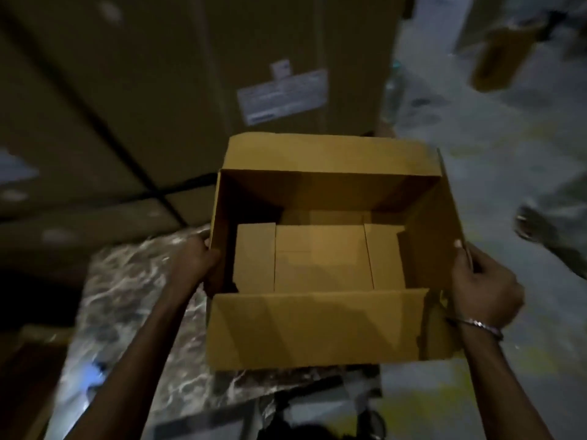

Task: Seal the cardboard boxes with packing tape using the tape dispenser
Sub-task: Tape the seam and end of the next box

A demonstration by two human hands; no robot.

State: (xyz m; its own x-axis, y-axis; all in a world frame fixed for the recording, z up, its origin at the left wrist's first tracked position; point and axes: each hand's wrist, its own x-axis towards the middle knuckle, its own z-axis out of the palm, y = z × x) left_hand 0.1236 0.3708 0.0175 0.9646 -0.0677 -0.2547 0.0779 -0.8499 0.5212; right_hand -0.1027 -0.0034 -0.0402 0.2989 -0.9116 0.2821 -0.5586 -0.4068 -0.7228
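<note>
Behind everything, a big stack of large cardboard cartons [133, 100] fills the upper left, one bearing a white shipping label [282, 96]; they are blurred and stand apart from the work. Below them lies a shiny plastic-wrapped surface [133, 290], perhaps a worktop or a wrapped pallet, I cannot tell which. Over its right edge the open cardboard box [324, 249] is held in the air, its mouth facing the camera, so that the inner bottom flaps show and the near flap [317, 328] and far flap [330, 154] hang outward. It seems the box is held so in order to turn it or set it down for closing; nothing is taped yet on this side. The left hand [203, 258] grips the left wall, fingers curled round its edge. The right hand [482, 290], with a metal bracelet [482, 327] at the wrist, pinches the right side flap, thumb on the inside. No tape dispenser is visible.
</note>
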